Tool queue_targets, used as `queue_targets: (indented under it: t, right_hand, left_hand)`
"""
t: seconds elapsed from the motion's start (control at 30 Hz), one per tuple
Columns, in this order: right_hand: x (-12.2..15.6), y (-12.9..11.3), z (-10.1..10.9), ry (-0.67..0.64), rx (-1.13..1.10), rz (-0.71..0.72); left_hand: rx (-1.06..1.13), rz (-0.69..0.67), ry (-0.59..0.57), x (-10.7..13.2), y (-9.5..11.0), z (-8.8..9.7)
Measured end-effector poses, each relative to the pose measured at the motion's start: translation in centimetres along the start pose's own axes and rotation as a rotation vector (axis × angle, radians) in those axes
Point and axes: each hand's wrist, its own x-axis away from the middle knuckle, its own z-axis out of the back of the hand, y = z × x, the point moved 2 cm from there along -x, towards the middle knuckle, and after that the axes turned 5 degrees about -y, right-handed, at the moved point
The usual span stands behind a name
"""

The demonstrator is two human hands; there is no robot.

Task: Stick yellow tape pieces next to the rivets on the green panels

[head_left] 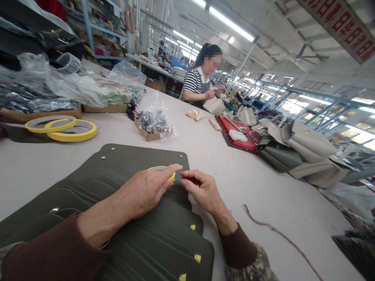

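Note:
My left hand [143, 192] is closed around a roll of yellow tape [172, 177], which shows partly behind the fingers. My right hand [204, 191] is just to the right of the roll, thumb and fingertips drawn together in a pinch; whatever is between them is too small to make out. Beneath both hands lies an overlapping stack of dark green leather-like pieces [164, 242] with rounded corners. Metal studs sit in some of them, and small yellow tape bits [197, 258] stick to their right edges.
Two yellow tape rolls [72, 134] lie at the left. Beyond the stack is a cardboard box of bagged metal parts [155, 121]. Beige and green bags [307, 144] pile up at the right, near a brown cord [275, 228]. Across the table sits a co-worker [196, 84].

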Motion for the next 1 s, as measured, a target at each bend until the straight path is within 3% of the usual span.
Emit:
queue_targets:
  t: [0.13, 0.37, 0.53, 0.63, 0.83, 1.0]
  right_hand:
    - [0.1, -1.2, -1.0, 0.0, 0.153, 0.213]
    - [0.3, -1.6, -1.9, 0.085, 0.357, 0.214]
    - [0.4, -1.8, -2.2, 0.142, 0.381, 0.207]
    - [0.2, -2.1, -2.4, 0.155, 0.268, 0.098]
    - [-1.3, 0.3, -1.6, 0.158, -0.291, -0.381]
    - [-2.6, 2.9, -0.2, 0.059, -0.276, -0.506]
  left_hand:
    - [-0.021, 0.031, -0.022, -0.2, 0.5, 0.1]
    - [-0.033, 0.072, 0.005, -0.5, 0.7, 0.1]
    - [0.02, 0.031, 0.043, -0.7, 0.5, 0.2]
    - [0.016, 0.005, 0.087, -0.6, 0.7, 0.4]
    - [0.003, -0.019, 0.193, -0.4, 1.3, 0.5]
    - [-0.199, 0.08, -0.045, -0.6, 0.9, 0.0]
